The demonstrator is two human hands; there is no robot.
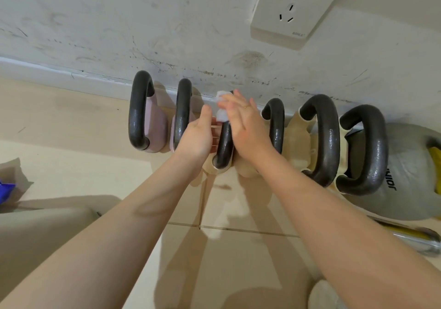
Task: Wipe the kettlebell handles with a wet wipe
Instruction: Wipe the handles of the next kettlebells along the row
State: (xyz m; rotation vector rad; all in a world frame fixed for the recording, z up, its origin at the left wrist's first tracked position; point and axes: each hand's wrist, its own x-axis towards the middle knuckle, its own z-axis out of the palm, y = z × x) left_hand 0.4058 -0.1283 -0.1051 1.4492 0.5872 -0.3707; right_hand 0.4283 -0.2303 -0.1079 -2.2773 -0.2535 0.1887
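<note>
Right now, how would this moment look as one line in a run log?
step: wiping third handle | left hand: steadying handle | right hand: pressing wet wipe on it | row: six kettlebells along wall

White wet wipe draped over black kettlebell handle
</note>
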